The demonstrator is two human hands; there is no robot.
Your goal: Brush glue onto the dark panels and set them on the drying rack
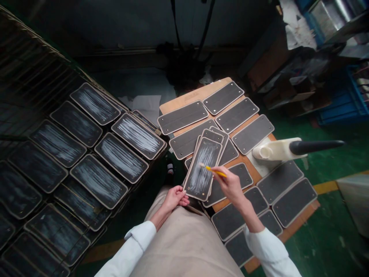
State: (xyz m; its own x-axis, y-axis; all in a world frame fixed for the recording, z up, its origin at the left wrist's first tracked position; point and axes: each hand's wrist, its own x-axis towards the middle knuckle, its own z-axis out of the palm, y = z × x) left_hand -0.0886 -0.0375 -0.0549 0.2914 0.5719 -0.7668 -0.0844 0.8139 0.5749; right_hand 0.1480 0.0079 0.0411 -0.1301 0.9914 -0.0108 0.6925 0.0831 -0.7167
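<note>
My right hand (228, 185) grips a brush (216, 171) with a yellow handle, its pale bristles touching the dark face of a rounded rectangular plate (198, 181). Streaks of whitish coating run along that plate, which lies on top of a small stack of similar plates. With its fingers closed on the plate's lower left corner, my left hand (176, 197) holds the near end. Around the stack, more dark plates (183, 116) without streaks lie on a brown board (178, 103).
A white container (276, 149) with a black handle or spout stands at the board's right side. On the left, a wire rack (70, 184) bears rows of streaked plates (99, 181). Blue crates (343, 109) and boxes sit at the upper right.
</note>
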